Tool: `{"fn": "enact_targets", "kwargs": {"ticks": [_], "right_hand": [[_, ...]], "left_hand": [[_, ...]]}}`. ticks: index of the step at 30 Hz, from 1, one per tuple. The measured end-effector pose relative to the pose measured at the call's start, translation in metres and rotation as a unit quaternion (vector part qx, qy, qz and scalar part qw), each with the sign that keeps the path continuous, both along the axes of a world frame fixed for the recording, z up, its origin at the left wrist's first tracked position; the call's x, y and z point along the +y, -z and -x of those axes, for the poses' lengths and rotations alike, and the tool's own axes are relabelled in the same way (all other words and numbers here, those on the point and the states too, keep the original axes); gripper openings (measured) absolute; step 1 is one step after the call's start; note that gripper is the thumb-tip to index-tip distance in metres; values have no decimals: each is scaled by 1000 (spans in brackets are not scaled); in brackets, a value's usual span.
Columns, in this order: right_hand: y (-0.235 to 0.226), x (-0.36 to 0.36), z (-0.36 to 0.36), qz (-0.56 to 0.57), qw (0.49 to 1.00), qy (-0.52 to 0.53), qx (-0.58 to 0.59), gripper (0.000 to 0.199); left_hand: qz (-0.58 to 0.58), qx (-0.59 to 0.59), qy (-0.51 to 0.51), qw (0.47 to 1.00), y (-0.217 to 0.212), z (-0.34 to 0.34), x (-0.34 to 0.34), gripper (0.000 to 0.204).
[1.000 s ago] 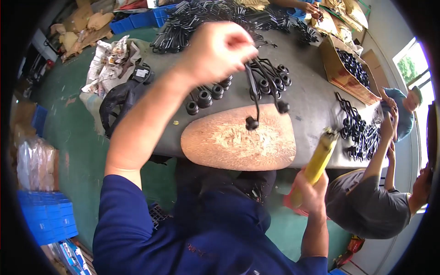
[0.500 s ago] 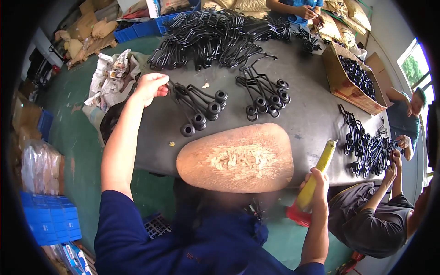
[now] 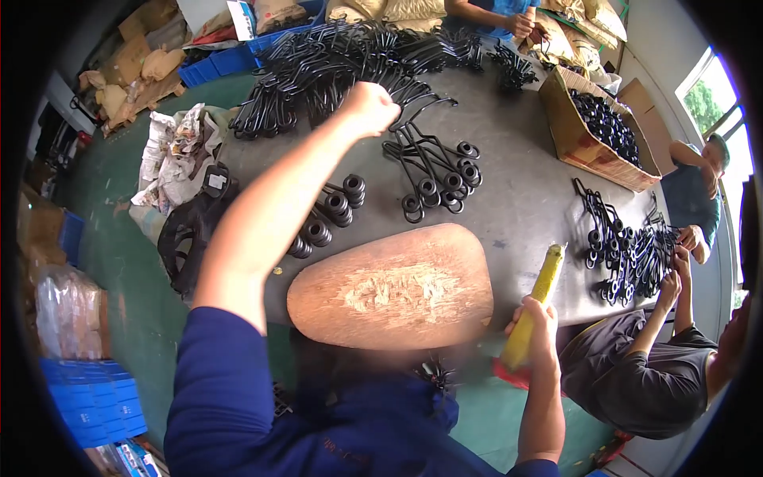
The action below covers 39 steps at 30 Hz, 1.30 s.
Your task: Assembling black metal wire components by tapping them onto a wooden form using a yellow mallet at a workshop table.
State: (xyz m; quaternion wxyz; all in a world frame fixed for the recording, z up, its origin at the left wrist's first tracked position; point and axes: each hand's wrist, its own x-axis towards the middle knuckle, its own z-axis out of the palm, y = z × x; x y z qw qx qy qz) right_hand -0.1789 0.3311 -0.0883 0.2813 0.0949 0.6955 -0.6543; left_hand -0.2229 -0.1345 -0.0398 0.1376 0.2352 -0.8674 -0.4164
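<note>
The left hand is fisted over the springs heaped on the far table; whether it grips one I cannot tell. The right hand wraps a yellow handle beside the wooden board
</note>
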Motion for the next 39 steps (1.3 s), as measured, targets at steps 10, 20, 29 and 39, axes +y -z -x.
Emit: {"fn": "enact_targets", "kwargs": {"ticks": [10,20,29,39], "right_hand": [[11,2,0,43,999,9,9,24],[17,8,-2,79,997,-3,26,20],[20,9,-5,70,996,7,51,25],[-67,-10,-63,96,982,-54,153,27]], "left_hand": [[111,-242,-125,956,33,66,44,52],[-53,-226,-84,969,23,59,43,28],[85,228,170,955,-51,-21,107,15],[230,366,239,870,-44,-162,202,9]]}}
